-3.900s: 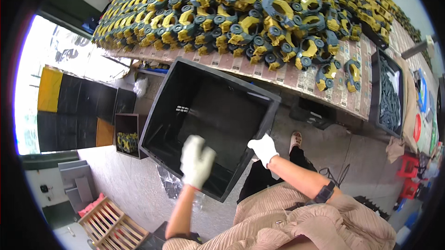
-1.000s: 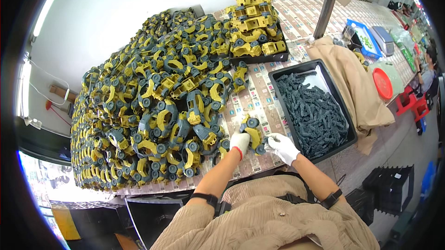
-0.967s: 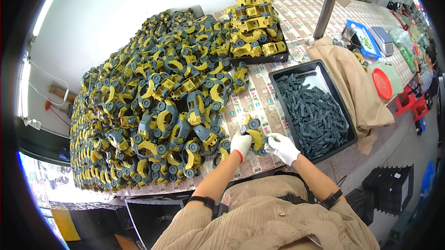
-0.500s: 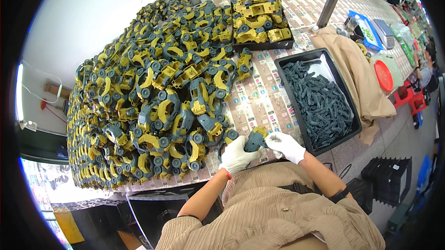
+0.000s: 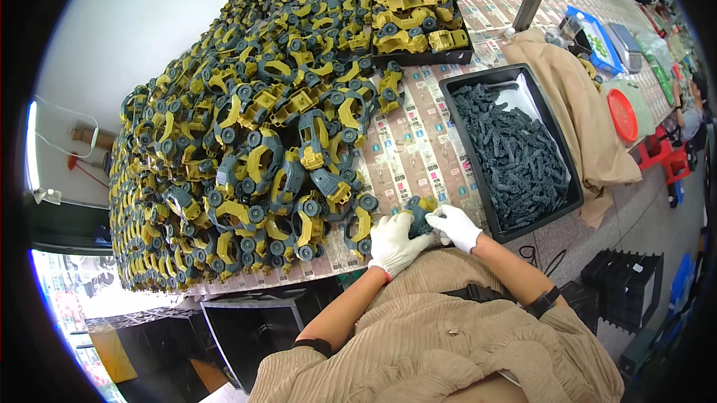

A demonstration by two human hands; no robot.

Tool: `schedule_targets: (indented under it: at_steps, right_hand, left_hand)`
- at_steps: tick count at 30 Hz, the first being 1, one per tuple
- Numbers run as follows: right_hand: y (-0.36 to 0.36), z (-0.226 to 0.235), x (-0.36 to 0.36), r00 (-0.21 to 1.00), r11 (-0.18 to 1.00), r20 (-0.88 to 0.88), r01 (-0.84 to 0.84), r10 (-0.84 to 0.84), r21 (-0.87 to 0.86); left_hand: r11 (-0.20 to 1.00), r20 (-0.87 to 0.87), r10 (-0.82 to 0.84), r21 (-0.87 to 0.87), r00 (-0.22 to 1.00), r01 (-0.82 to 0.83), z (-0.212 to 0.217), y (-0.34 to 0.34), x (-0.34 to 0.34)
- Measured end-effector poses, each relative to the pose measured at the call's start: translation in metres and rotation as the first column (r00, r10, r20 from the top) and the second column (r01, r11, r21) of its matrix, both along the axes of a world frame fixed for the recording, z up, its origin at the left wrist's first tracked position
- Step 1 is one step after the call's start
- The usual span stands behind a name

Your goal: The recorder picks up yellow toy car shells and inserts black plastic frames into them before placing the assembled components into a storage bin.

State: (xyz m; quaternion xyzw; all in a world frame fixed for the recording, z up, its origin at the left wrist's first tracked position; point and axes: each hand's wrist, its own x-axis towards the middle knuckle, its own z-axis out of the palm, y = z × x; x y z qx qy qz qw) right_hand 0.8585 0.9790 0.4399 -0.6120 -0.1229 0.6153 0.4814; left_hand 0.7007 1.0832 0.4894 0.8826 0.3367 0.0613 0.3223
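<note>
Through my feed, the white-gloved left hand [image 5: 399,242] has its fingers curled around a yellow-and-grey toy vehicle [image 5: 420,207]. The right hand [image 5: 457,228] meets the vehicle's right side, thumb and fingers drawn together; I cannot tell whether they pinch a part. I see both forearms reaching in from the near side, converging on the vehicle, which sits between the hands above the desk [image 5: 403,153] near its edge. The desk's small printed marks are too tiny for me to read. Left, I have a heap of similar vehicles [image 5: 312,156]; right, a black tray [image 5: 539,225] of dark, rough-textured pieces [image 5: 523,160].
</note>
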Motion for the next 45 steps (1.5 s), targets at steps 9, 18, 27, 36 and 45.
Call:
schedule_targets:
  at_steps: [9,18,27,36,45]
  right_hand:
    - [-0.008,-0.015,-0.005,0.935,0.986,0.354,-0.079,0.023,0.144]
    - [-0.012,-0.025,0.003,0.836,0.907,0.531,-0.322,0.139,0.270]
    - [-0.010,-0.011,0.013,0.945,0.974,0.254,-0.224,0.208,0.039]
    - [-0.004,0.032,0.004,0.808,0.869,0.342,-0.386,0.480,-0.309]
    - [-0.003,-0.004,-0.001,0.603,0.815,0.551,-0.469,0.577,-0.341]
  left_hand:
    - [0.980,-0.156,0.093,-0.158,0.983,-0.118,-0.007,-0.006,0.002]
    - [0.970,-0.169,0.067,-0.222,0.983,-0.104,-0.024,-0.002,-0.004]
    - [0.985,-0.109,-0.038,-0.173,0.993,0.019,-0.019,-0.002,-0.002]
    - [0.989,-0.093,-0.064,-0.141,0.994,0.050,-0.018,-0.006,-0.004]
    - [0.959,-0.211,-0.072,-0.283,0.975,0.010,-0.004,-0.002,0.003]
